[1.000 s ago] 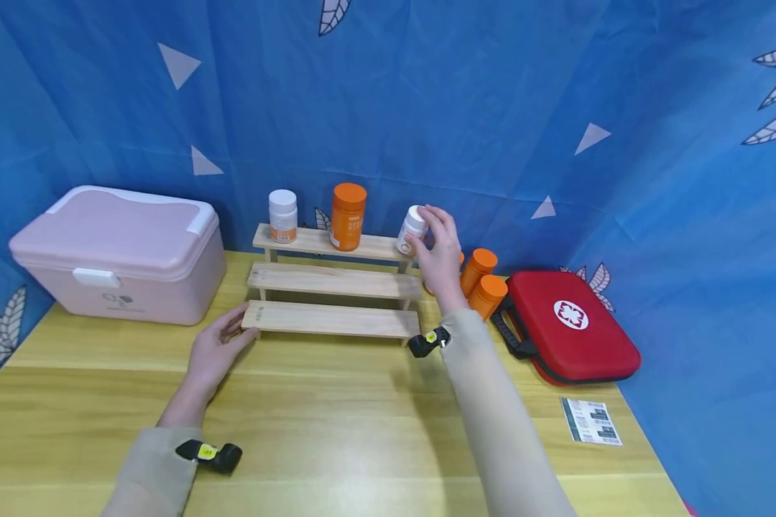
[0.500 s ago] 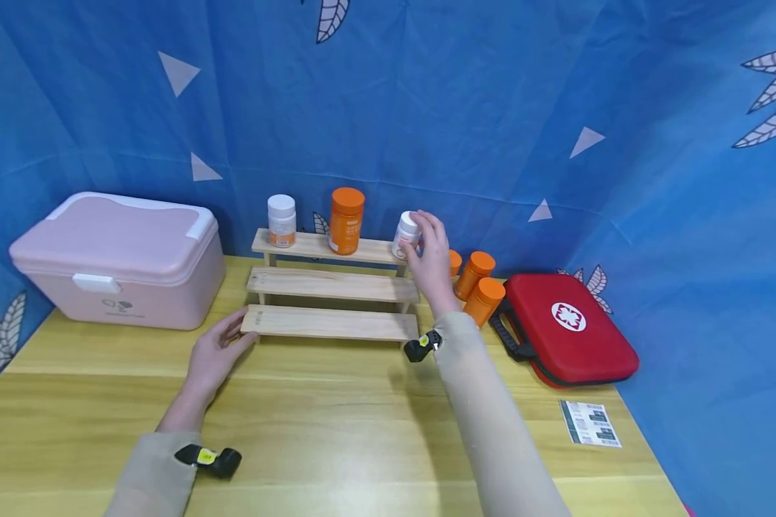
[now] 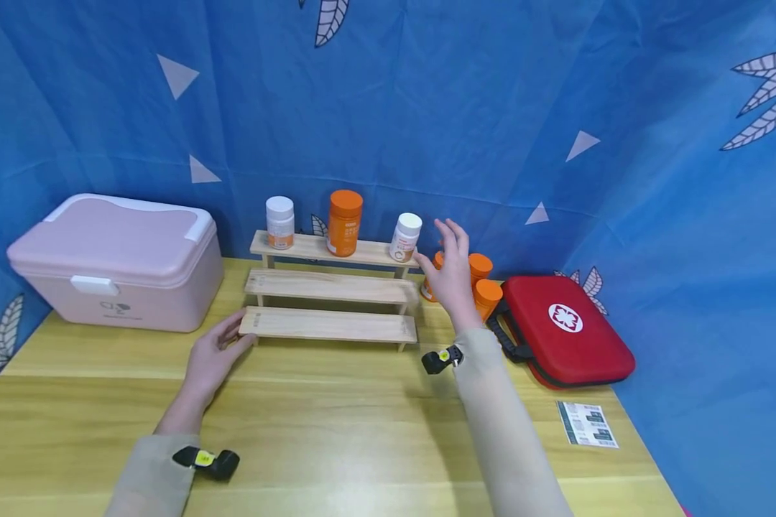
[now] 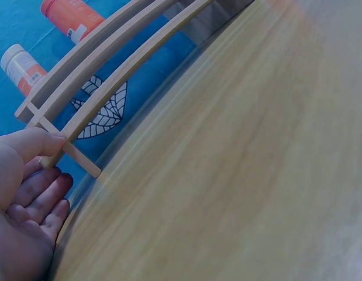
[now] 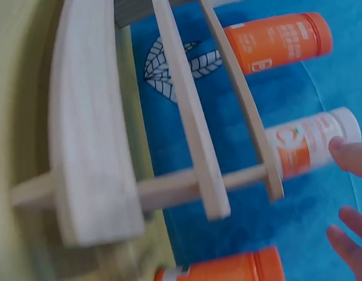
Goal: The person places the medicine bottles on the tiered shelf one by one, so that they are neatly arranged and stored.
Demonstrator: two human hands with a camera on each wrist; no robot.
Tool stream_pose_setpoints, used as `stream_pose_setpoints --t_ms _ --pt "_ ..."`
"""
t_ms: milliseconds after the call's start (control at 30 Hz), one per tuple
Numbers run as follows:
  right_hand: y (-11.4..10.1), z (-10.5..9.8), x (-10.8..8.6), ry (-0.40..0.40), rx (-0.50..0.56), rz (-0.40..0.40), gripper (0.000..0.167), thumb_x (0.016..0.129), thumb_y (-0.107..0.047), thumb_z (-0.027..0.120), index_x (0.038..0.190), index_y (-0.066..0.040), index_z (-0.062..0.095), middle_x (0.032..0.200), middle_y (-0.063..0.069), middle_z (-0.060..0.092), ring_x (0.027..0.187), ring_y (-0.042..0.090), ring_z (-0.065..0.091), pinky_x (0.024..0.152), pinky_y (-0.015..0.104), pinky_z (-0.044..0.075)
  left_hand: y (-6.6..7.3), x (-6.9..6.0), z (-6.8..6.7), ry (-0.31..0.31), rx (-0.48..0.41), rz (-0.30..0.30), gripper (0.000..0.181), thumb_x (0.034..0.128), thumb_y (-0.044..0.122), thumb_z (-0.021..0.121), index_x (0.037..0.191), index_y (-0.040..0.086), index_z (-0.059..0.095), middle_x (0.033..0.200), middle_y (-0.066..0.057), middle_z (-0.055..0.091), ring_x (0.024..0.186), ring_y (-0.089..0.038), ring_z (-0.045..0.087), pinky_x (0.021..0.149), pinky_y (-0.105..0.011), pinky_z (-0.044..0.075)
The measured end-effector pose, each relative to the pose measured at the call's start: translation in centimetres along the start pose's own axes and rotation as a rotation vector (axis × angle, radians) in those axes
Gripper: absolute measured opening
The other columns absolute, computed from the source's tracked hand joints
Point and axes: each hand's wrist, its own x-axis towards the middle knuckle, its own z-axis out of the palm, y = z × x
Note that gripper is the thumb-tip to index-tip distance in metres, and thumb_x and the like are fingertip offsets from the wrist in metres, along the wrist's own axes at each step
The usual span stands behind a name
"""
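In the head view a three-tier wooden rack (image 3: 329, 324) stands on the table. Its top tier bears a white bottle (image 3: 280, 224) at the left, a big orange bottle (image 3: 345, 224) in the middle and another white bottle (image 3: 404, 238) at the right. My left hand (image 3: 210, 359) grips the left end of the lowest tier; the left wrist view has the thumb on the rack's end (image 4: 81, 158). My right hand (image 3: 454, 283) is just right of the right-hand white bottle, fingers spread, holding nothing; in the right wrist view its fingers are near that bottle's cap (image 5: 348, 124).
Several orange bottles (image 3: 488, 294) stand right of the rack, partly behind my right hand. Beyond them lies a red first-aid case (image 3: 578, 337), with a printed card (image 3: 586, 424) in front. A pink lidded box (image 3: 116, 266) is at the left. Blue cloth hangs behind.
My right hand has let go of the white bottle at the top tier's right end and moved off to the right, its fingers spreading. My left hand has stayed at the rack.
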Motion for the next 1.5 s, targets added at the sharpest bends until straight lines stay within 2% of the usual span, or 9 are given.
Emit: stream_pose_setpoints --t_ms 133,267,567,700,933,1200,1500 --pt "1.0 -1.2 -1.6 0.028 -0.088 0.044 0.055 0.090 -0.014 0.068 0.139 -0.006 0.046 0.147 0.015 0.030 0.128 0.032 0.039 0.102 0.045 0.040 -0.1 0.2 0.0 0.002 0.000 0.009 0.068 0.0905 0.039 0.065 0.146 0.009 0.040 0.143 -0.019 0.043 0.129 -0.034 0.043 0.106 -0.048 0.036" --pt "2.4 -1.9 -3.1 0.062 -0.132 0.083 0.050 0.090 -0.011 0.068 0.135 -0.004 0.050 0.144 0.015 0.035 0.133 0.032 0.033 0.105 0.046 0.037 -0.1 0.1 0.0 0.004 0.003 0.008 0.068 0.0906 0.039 0.065 0.146 0.008 0.039 0.143 -0.020 0.043 0.129 -0.034 0.043 0.105 -0.049 0.036" --pt "4.9 -3.0 -5.7 0.183 -0.214 0.119 0.044 0.087 -0.006 0.071 0.128 -0.004 0.057 0.138 0.012 0.043 0.120 0.034 0.037 0.098 0.045 0.037 -0.1 0.1 0.1 0.007 -0.003 0.004 0.068 0.0906 0.038 0.066 0.146 0.008 0.039 0.142 -0.021 0.044 0.128 -0.034 0.043 0.105 -0.049 0.036" --pt "6.3 -3.3 -6.3 0.232 -0.235 0.116 0.043 0.084 -0.007 0.074 0.125 -0.003 0.059 0.135 0.013 0.046 0.120 0.034 0.037 0.100 0.046 0.034 -0.2 0.2 0.1 0.008 -0.003 0.005 0.068 0.0903 0.039 0.066 0.146 0.009 0.040 0.142 -0.020 0.044 0.129 -0.033 0.044 0.105 -0.048 0.036" --pt "8.5 -3.4 -7.3 0.226 -0.240 0.188 0.041 0.085 -0.009 0.073 0.123 -0.003 0.059 0.136 0.014 0.046 0.125 0.034 0.034 0.104 0.043 0.033 -0.1 0.1 0.1 0.003 0.000 0.000 0.069 0.0902 0.040 0.066 0.146 0.009 0.039 0.143 -0.020 0.043 0.129 -0.033 0.043 0.106 -0.048 0.035" --pt "10.2 -2.7 -8.0 0.280 -0.251 0.112 0.043 0.084 -0.009 0.074 0.125 -0.004 0.059 0.134 0.014 0.050 0.124 0.037 0.036 0.105 0.044 0.031 -0.3 0.2 0.0 0.002 -0.015 0.013 0.068 0.0904 0.039 0.065 0.146 0.009 0.039 0.143 -0.017 0.043 0.130 -0.032 0.042 0.106 -0.047 0.035" --pt "10.0 -2.5 -8.2 0.292 -0.262 0.088 0.044 0.084 -0.007 0.074 0.125 -0.004 0.059 0.134 0.015 0.050 0.123 0.038 0.037 0.105 0.045 0.030 -0.4 0.2 0.1 0.008 -0.003 0.012 0.069 0.0897 0.040 0.066 0.146 0.009 0.040 0.143 -0.018 0.044 0.129 -0.032 0.043 0.106 -0.047 0.036"
